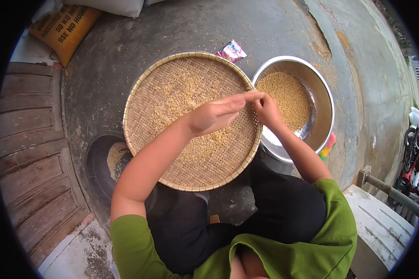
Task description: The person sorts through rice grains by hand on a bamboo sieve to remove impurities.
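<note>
A round woven bamboo winnowing tray [239, 160] lies before my knees, with unhusked rice grains [172, 104] scattered over its middle. My left hand [221, 111] is above the tray, its fingers stretched out to the right and pressed together. Its fingertips meet my right hand [268, 110], which is closed beside the tray's right rim. Whether the right fingers hold the rim or something small is hidden. Just right of that hand stands a wide metal basin [326, 104] with a heap of golden grain [286, 95] inside.
A dark basin [95, 156] with some grain sits left of the tray, partly covered. Beyond the tray lies a pink packet [232, 51]. Sacks [67, 28] rest at the upper left, above a wooden door [32, 139]. Loose grains dot the concrete floor [172, 32].
</note>
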Tool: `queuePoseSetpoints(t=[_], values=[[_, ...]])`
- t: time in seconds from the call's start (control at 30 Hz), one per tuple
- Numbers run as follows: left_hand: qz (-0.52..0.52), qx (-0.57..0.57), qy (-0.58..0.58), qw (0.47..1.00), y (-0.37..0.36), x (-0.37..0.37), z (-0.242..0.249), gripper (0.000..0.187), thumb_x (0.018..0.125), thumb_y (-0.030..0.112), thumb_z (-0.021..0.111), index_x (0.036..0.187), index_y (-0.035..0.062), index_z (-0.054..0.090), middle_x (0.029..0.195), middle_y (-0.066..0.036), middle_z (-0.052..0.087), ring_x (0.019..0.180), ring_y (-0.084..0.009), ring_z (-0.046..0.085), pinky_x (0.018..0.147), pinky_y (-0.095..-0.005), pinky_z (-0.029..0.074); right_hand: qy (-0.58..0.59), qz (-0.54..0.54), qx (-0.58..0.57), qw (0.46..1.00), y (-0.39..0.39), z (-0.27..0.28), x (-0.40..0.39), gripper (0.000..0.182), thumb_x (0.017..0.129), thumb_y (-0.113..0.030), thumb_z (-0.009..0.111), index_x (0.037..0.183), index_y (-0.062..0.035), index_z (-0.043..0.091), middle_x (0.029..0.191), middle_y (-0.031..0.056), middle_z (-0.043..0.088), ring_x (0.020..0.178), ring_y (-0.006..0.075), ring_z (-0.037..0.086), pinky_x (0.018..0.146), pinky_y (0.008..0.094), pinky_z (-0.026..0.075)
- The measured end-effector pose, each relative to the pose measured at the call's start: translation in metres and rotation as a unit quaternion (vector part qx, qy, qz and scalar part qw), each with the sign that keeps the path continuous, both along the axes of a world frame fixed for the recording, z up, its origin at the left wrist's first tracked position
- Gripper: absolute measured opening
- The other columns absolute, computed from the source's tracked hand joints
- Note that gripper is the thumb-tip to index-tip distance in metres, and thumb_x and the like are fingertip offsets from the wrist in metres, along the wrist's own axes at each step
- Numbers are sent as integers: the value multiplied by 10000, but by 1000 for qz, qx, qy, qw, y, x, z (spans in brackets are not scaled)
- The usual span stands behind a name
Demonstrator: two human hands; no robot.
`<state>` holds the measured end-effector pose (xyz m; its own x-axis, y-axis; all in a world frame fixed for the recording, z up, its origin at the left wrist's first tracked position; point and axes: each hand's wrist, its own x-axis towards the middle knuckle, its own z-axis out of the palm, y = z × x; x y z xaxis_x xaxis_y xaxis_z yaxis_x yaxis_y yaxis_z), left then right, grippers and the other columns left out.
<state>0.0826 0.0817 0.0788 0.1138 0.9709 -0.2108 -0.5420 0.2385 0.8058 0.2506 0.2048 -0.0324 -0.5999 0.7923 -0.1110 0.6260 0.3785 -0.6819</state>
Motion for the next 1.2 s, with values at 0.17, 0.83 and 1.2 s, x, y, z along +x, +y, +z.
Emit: queuePoseSetpoints(t=[0.17,0.83,1.2], values=[[37,-101,319,942,-5,-33,-2,357,891,240,457,1200,66,501,1275,-124,446,1170,-225,431,979,-373,353,-57,-1,-34,998,3,6,0,372,856,-395,499,850,-26,536,692,186,587,655,362,571,606,434,429],[9,-119,653,748,-79,-45,-84,132,814,113,584,884,9,545,875,-108,564,788,-223,569,699,-330,475,59,-118,-160,978,1,-17,8,519,936,-386,320,689,24,519,560,121,502,529,217,490,554,375,396],[133,-298,252,911,-76,-57,-72,149,892,58,454,991,-15,538,904,-89,599,818,-149,601,706,-250,497,57,-75,-111,989,1,-13,10,498,932,-402,309,796,18,538,665,183,537,621,290,516,625,393,400]])
